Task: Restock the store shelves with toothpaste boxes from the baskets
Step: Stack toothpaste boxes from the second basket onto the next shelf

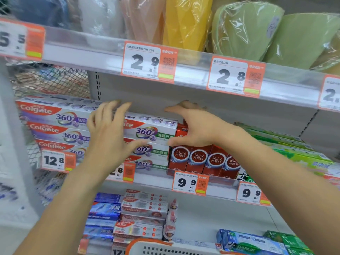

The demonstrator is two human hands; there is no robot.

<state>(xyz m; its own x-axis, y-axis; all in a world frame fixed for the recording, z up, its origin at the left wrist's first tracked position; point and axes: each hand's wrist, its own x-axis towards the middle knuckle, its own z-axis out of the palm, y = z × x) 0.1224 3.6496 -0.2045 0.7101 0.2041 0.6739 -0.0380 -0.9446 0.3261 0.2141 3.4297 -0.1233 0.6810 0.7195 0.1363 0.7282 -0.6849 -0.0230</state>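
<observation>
So the whole view is basically the store shelving, with plastic-wrapped cups in yellow and green sitting on the top level above everything else. The landmark here is the middle stack of Colgate 360 boxes, the ones with the green stripe. Left of that stack there's a taller pile of purple Colgate 360 boxes, and right up against its right side a row of upright red Optic White boxes. Further right of those, some long green boxes lie flat. Below the stack, on the next level down, more toothpaste is piled up in blue and red-white packs, and the rim of a white basket with an orange edge pokes in at the very bottom. Left hand hangs in front of the stack's left end, fingers spread and loose, gripping nothing. Right hand is at the stack's right end, fingers straight, thumb under, resting against the top box's end rather than wrapped round it. Small orange price tags sit just under the stack.
</observation>
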